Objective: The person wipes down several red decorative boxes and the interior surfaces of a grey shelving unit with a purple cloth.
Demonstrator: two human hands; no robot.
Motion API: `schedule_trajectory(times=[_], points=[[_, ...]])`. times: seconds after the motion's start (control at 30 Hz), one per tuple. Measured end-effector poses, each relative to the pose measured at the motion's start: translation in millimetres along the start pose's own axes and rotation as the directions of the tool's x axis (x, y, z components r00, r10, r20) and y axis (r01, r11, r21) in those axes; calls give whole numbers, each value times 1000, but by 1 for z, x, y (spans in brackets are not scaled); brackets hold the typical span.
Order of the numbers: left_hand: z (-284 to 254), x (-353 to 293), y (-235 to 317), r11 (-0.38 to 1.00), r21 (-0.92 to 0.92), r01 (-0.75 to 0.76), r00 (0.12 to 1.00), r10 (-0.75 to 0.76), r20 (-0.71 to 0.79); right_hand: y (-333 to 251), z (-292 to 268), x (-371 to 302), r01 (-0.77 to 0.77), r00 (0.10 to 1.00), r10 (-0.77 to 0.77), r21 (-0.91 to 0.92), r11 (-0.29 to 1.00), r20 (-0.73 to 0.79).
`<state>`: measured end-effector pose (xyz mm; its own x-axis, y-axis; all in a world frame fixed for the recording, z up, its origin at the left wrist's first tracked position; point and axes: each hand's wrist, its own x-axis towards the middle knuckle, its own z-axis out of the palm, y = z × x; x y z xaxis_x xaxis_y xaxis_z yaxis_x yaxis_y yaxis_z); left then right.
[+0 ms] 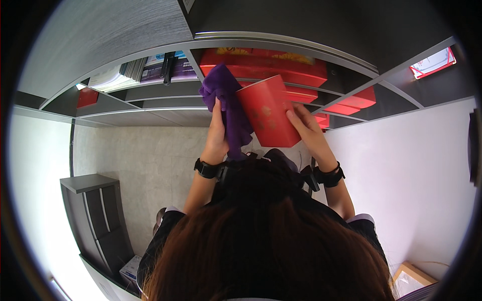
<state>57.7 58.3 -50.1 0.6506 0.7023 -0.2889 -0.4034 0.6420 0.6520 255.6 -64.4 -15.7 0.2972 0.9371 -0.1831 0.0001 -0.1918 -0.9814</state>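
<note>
Purple cloth [220, 84] is bunched in your left hand [216, 138]; your right hand [312, 133] grips the red box [271, 113] by its edge, between the two. Best to grip firmly, spread the cloth flatter, stroke lightly, and avoid the stacked red boxes [266, 69] beyond both.

Head camera: fisheye, facing down

Left unit of two, worn side by side on the head. View looked down over the wearer's hair [251, 226], very near, filling lower centre. Left hand [216, 136] and right hand [310, 129] sat farther out, above centre; shelf unit [135, 35] spanned the top, floor [150, 155] lay below. Straight edges bowed.
</note>
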Motion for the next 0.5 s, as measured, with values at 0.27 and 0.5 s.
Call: schedule_trajectory(times=[0.27,0.5], points=[[18,-5,3,996,-76,-51,991,41,-130,9,20,8,170,943,-231,-251,953,-241],[14,-6,12,995,82,-56,990,66,-128,-7,27,20,272,944,-327,-448,852,-48]])
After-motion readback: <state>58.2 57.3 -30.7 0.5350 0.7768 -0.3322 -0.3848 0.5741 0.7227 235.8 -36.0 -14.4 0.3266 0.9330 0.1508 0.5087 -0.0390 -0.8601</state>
